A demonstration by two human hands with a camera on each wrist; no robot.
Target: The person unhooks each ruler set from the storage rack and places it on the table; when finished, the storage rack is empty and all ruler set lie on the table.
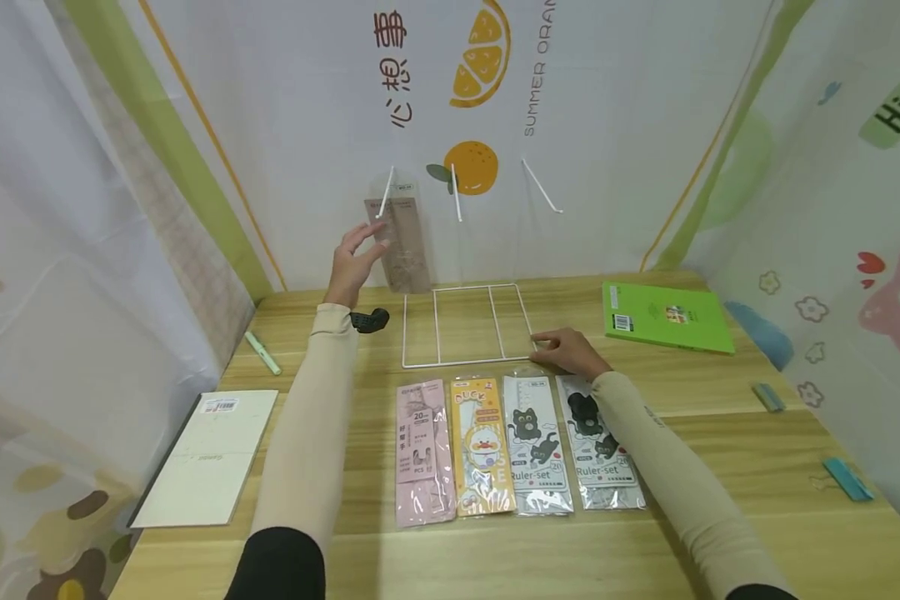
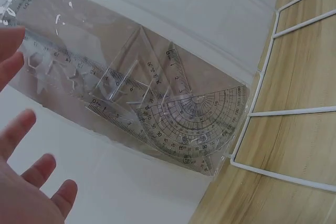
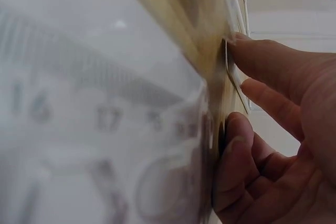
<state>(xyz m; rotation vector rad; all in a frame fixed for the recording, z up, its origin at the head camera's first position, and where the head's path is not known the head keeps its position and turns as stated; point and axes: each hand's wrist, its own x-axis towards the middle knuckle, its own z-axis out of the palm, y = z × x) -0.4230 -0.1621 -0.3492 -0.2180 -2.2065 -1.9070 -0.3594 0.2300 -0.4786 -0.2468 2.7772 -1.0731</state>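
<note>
A clear-fronted ruler set package point(image 1: 407, 250) hangs by its top at the leftmost white hook point(image 1: 386, 193). Its triangles and protractor point(image 2: 194, 124) show in the left wrist view. My left hand point(image 1: 354, 265) is beside the package's left edge, thumb and fingers spread apart. My right hand point(image 1: 572, 352) holds the near right corner of the white wire rack base point(image 1: 465, 362), thumb and fingertips at the wire. Below it lie a pink ruler package point(image 1: 417, 442), a yellow duck package point(image 1: 483, 450) and two cat ruler sets, one partly under the right forearm.
Two more hooks point(image 1: 456, 193) stick out to the right. A green book point(image 1: 667, 317) lies at the back right, clips point(image 1: 847, 479) at the right edge. At left are a pale notebook point(image 1: 210, 458) and a light green pen point(image 1: 262, 353). A printed curtain point(image 1: 607, 167) stands behind.
</note>
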